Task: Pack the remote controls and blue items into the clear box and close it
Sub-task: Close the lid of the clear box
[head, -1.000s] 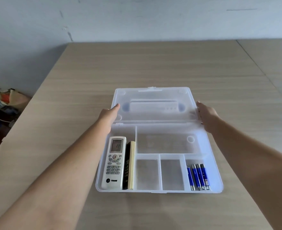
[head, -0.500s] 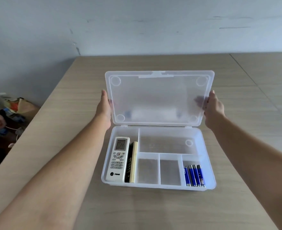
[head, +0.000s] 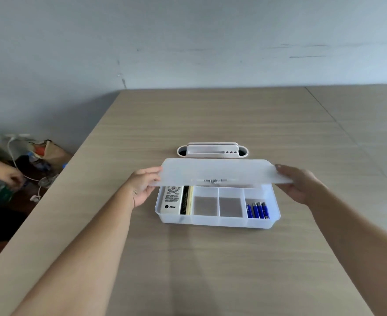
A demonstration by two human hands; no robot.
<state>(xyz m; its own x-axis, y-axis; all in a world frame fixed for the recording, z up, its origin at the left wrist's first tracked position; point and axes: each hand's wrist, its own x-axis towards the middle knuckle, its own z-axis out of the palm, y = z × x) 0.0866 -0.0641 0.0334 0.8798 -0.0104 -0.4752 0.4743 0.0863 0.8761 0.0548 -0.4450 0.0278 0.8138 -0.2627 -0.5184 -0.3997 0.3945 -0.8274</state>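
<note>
Fingers (head: 152,173) of the left hand (head: 142,185) pinch the left edge of the frosted, translucent plastic lid (head: 220,171), thumb on top and the rest curled beneath, while the right hand (head: 299,184) grasps the right edge the same way, its thumb tip on the upper face. That lid hangs nearly level over the back half of the clear, divided plastic box (head: 217,221), which sits on the pale wood-grain table (head: 210,270).

Everything looks packed: a white remote control with grey buttons (head: 172,199) and a slim black remote with a cream side (head: 186,201) share the left compartment, and 4 blue cylindrical items (head: 257,210) lie in the right front one. The 2 middle front compartments are bare.

Risks, as I judge them:
- Uneven pressure from the 2 hands could twist the thin lid, so 1 corner seats and the other stays proud.
- The black remote stands on its edge; if it rises above the rim, the lid would rock on it.
- Pressing hard could slide the light box forward.

Behind the box a white oval cable port (head: 212,151) is set in the table, clear of the work.
</note>
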